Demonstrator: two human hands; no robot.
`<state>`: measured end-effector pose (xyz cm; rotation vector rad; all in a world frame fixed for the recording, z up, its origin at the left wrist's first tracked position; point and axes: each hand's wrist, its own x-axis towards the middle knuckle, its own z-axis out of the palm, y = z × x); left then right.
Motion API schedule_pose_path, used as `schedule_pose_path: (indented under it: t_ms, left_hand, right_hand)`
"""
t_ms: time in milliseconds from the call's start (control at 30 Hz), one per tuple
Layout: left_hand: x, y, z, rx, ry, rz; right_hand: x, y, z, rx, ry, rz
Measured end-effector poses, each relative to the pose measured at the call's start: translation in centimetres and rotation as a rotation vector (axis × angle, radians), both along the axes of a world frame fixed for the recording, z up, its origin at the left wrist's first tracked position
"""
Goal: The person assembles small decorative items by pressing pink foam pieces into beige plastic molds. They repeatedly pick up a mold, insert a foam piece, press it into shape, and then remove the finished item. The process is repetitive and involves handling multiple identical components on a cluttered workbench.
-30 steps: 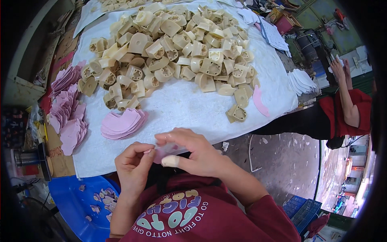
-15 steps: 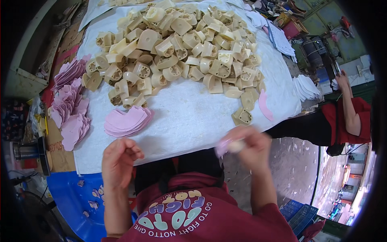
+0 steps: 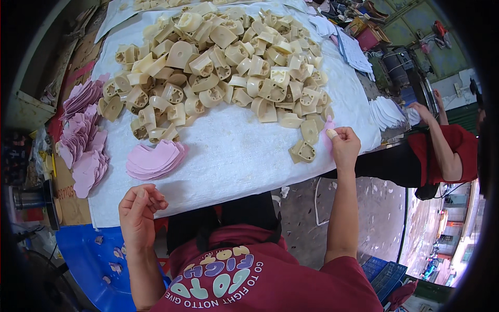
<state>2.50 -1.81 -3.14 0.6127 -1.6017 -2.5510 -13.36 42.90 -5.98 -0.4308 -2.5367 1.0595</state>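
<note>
My right hand [image 3: 345, 147] is at the table's right side, thumb and fingers pinched on a curved pink strip [image 3: 328, 136]; part of the strip is hidden by the hand. A pale cover sits on that thumb. Close by on its left lie a couple of loose beige shoe heels [image 3: 303, 151]. Over the front edge of the table my left hand [image 3: 139, 210] is raised, fingers loosely curled and apart, holding nothing. Just beyond it lies a fanned stack of curved pink pieces [image 3: 156, 160].
A large heap of beige heels [image 3: 218, 67] covers the far middle of the white cloth [image 3: 223, 151]. More pink pieces [image 3: 83, 140] are piled along the left edge. Below left is a blue basin [image 3: 86, 257] with small scraps. A co-worker [image 3: 436, 151] stands at the right, near white pieces [image 3: 387, 113].
My right hand has moved away from me and to the right, from the front edge to the pink strip beside the heels. My left hand has shifted slightly left and down.
</note>
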Motion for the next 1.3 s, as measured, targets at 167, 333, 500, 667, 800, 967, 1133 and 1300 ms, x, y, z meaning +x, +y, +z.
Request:
schedule_pose_path:
  t_ms: [167, 333, 500, 667, 800, 967, 1133, 1300]
  left_hand:
    - [-0.1, 0.1, -0.1, -0.02, 0.005, -0.008]
    - [0.3, -0.6, -0.3, -0.109, 0.0, 0.015]
    - [0.9, -1.6, -0.3, -0.276, -0.027, 0.129]
    - [1.4, -2.7, -0.9, -0.476, 0.016, 0.207]
    - [1.1, -3.2, -1.2, -0.569, 0.012, 0.188]
    - [0.9, -3.2, -1.9, -0.561, 0.024, 0.235]
    - [0.6, -3.5, -2.6, -0.596, 0.061, 0.202]
    - [0.2, -2.8, -2.2, -0.618, 0.067, 0.221]
  right_hand:
    - [0.3, 0.4, 0.1, 0.016, 0.016, 0.057]
    - [1.0, -0.6, 1.0, 0.186, -0.02, 0.091]
    - [1.8, 0.2, 0.3, 0.316, 0.315, 0.12]
    - [2.4, -1.0, 0.9, 0.335, 0.513, 0.057]
    - [0.9, 0.1, -0.3, 0.184, 0.132, 0.032]
    - [-0.6, 0.4, -0.5, 0.023, 0.228, 0.049]
    - [-0.5, -0.1, 1.4, 0.033, 0.305, -0.055]
    - [0.2, -0.3, 1.8, -0.16, 0.45, 0.0]
